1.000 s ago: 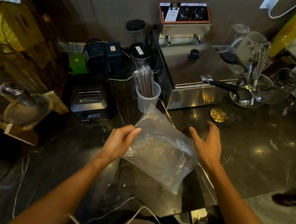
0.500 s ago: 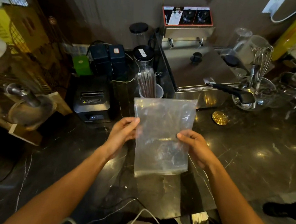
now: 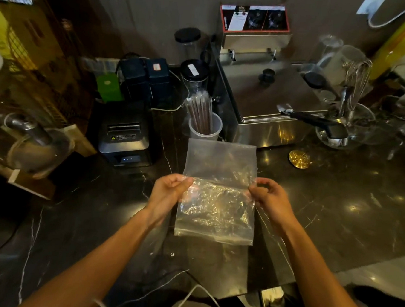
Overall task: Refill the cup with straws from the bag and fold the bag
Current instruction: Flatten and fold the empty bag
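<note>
The bag [image 3: 218, 190] is held in the air above the counter [image 3: 336, 210], flat and facing the camera, just in front of the cup [image 3: 205, 129]. The cup stands on the counter beside the fryer [image 3: 268, 93] and already carries a bundle of straws [image 3: 199, 110]; the bag appears empty, so the refill step is judged complete and folding is the step in hand.

Left hand [image 3: 167, 194]: fingers curled, pinching the bag's left edge at mid-height. Right hand [image 3: 270, 199]: fingers curled, pinching the right edge at the same height. A crease line runs across the bag between the two pinch points (the lower half looks crumpled, the upper half smooth).

Hazards from this state:
- Uneven fold. Cause: the film is thin and slack, so one edge may slide between the fingers and skew the crease.
- Trapped air. Cause: folding without pressing the bag flat on the counter; the fold would spring open.
- Tipped cup. Cause: swinging the upper half forward, since the bag's top edge is near the cup rim.
</note>
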A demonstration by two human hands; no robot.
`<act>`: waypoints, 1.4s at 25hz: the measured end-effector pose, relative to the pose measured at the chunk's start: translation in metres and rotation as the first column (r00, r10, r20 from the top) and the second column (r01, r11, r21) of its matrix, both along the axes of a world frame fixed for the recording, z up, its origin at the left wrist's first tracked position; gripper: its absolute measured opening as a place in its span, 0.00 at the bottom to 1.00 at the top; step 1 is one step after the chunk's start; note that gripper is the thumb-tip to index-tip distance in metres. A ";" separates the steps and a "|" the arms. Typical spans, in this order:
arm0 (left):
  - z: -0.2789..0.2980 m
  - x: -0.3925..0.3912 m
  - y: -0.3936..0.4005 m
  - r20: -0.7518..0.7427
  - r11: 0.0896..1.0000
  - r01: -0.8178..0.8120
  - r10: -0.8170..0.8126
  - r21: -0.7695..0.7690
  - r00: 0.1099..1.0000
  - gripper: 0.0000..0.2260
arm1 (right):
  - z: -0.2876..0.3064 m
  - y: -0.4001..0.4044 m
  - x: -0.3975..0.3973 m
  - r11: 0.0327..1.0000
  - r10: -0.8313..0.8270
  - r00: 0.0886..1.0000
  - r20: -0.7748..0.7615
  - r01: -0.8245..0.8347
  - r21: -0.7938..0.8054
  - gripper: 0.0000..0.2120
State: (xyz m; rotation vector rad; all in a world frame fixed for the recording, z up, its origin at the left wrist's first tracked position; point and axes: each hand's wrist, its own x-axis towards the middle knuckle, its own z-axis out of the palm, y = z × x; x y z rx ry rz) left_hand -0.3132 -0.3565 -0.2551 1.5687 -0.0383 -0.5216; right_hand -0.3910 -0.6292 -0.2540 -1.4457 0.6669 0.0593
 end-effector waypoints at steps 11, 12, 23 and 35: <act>0.012 0.018 0.008 0.265 0.986 0.090 -0.125 0.142 0.956 0.23 | 0.026 -0.009 0.002 1.000 -0.008 0.991 0.137 0.007 0.008 0.18; 0.012 0.020 0.008 0.247 0.986 0.081 -0.116 0.149 0.962 0.22 | 0.027 -0.010 0.002 0.999 -0.018 0.990 0.142 0.011 0.049 0.19; 0.016 0.026 0.014 0.278 0.958 0.063 -0.144 0.280 0.950 0.05 | 0.041 -0.021 0.006 0.928 0.296 0.953 0.061 -0.272 -0.255 0.11; 0.029 0.027 -0.018 0.289 0.988 0.131 -0.150 0.086 0.946 0.04 | 0.027 0.007 0.015 0.690 0.603 0.786 -0.140 -0.601 -0.405 0.10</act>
